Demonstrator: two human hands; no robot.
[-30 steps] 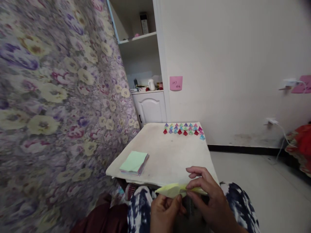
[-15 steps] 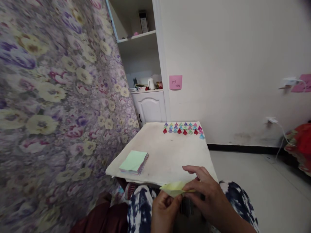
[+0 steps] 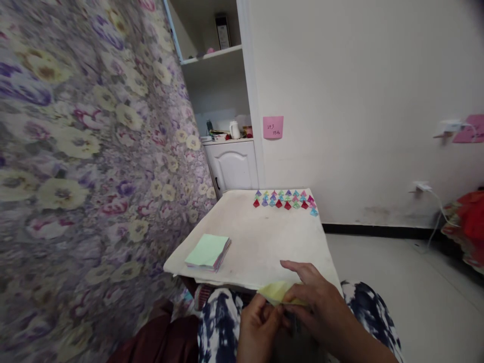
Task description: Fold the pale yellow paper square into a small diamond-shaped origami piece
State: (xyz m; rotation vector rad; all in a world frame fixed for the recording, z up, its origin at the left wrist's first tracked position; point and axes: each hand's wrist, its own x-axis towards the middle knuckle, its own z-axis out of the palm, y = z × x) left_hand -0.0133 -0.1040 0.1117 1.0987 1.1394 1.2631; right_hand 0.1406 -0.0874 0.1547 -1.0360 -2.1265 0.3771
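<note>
A person's left hand (image 3: 259, 322) and right hand (image 3: 317, 305) pinch a folded yellow paper (image 3: 274, 291) by the near edge of a desk (image 3: 257, 239) bearing a paper stack (image 3: 207, 250) and rows of colorful shapes (image 3: 279, 203).

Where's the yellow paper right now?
Low in the head view, right of centre: the yellow paper is held by the left hand and the right hand, at the near edge of the table.
</note>
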